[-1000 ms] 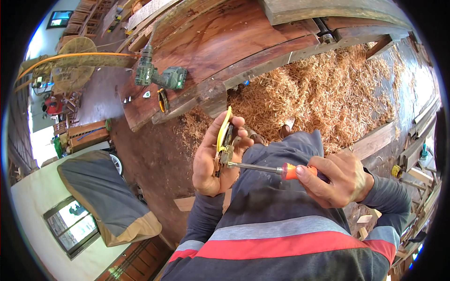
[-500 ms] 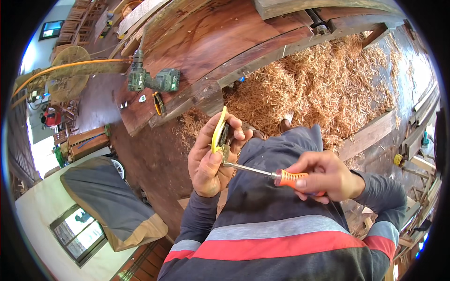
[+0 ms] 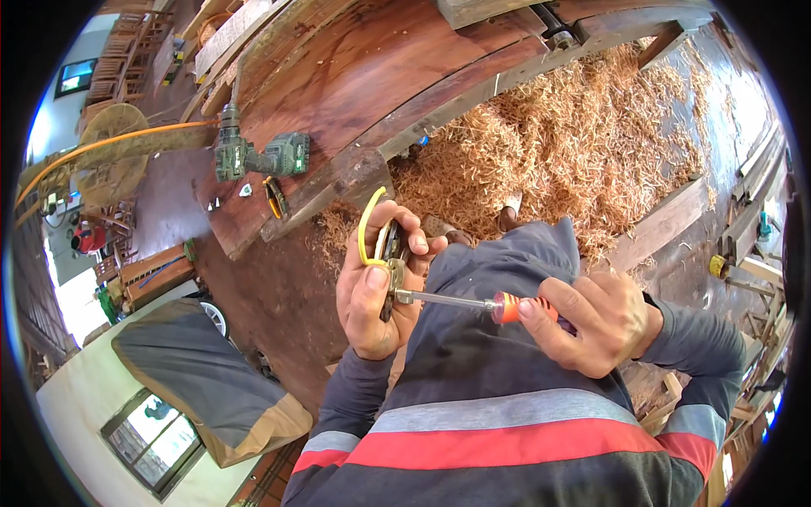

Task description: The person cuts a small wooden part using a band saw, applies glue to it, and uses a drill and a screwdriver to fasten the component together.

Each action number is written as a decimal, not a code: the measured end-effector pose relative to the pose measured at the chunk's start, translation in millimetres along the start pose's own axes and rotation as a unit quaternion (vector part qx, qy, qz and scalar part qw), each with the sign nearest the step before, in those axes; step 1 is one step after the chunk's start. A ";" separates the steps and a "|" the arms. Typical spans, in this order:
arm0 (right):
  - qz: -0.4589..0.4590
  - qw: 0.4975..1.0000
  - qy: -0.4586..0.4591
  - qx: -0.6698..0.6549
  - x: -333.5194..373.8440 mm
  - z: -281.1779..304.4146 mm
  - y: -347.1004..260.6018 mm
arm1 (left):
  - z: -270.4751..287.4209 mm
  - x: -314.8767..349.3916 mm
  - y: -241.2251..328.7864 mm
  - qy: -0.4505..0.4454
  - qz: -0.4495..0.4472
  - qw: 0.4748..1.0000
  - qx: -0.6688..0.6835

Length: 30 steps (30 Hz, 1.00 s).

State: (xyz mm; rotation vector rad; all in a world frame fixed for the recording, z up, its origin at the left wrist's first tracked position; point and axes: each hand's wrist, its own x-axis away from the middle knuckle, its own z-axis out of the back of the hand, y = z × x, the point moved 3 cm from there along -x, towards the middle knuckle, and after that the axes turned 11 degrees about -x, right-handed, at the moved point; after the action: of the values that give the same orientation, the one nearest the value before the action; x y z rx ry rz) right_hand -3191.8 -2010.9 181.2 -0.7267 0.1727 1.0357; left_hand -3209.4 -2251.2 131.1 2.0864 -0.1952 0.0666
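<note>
Presently, step: a screw on the yellow-framed hand tool point(image 3: 382, 245), gripped by the left hand point(image 3: 372, 291), is being driven.
Driver: the orange-handled screwdriver point(image 3: 473, 302) is clasped by the right hand point(image 3: 596, 321).
Next: steady, aligned turning is judged necessary.

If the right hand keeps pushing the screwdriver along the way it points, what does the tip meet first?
The right hand aims the screwdriver leftward; its tip already seems to sit on the small metal tool in the left hand. Beyond that, likely the left palm; depth is unclear.

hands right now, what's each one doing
Left hand: closed around a small metal tool with a yellow loop.
Right hand: closed on the orange-handled screwdriver, tip at the tool.
</note>
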 end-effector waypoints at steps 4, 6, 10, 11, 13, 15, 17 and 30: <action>-0.098 0.985 0.041 -0.139 5.4 -9.9 -1.9 | 1.4 -1.0 0.0 -0.040 0.006 0.999 -0.017; -0.221 0.878 0.130 -0.405 10.6 -19.2 2.6 | 1.2 -1.6 1.9 -0.046 0.002 0.999 -0.020; -0.547 0.163 -0.045 -0.820 12.8 -19.9 11.1 | 0.4 -2.2 3.4 -0.066 -0.016 0.997 -0.036; -0.546 0.164 -0.042 -0.820 12.4 -19.3 9.9 | 0.7 -1.2 1.9 -0.053 -0.007 0.997 -0.055; -0.535 0.234 -0.037 -0.811 11.0 -17.0 10.1 | 5.6 -0.9 -4.5 -0.037 0.002 0.998 -0.053; -0.542 0.396 -0.012 -0.741 10.7 -15.7 7.9 | 4.3 -4.7 -4.4 -0.026 0.011 0.999 -0.019; -0.410 0.709 0.043 -0.573 2.6 -10.2 6.5 | 1.6 -9.6 -2.7 0.001 0.026 0.999 0.026; -0.272 0.862 0.125 -0.409 11.6 -4.9 -5.0 | 0.1 -2.8 -0.3 -0.063 0.022 0.997 -0.041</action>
State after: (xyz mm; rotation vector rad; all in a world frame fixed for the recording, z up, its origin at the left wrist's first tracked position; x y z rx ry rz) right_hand -3180.7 -2007.1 174.6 -1.5813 -0.2689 0.4247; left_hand -3212.1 -2250.8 130.5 2.0055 -0.3150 -0.0451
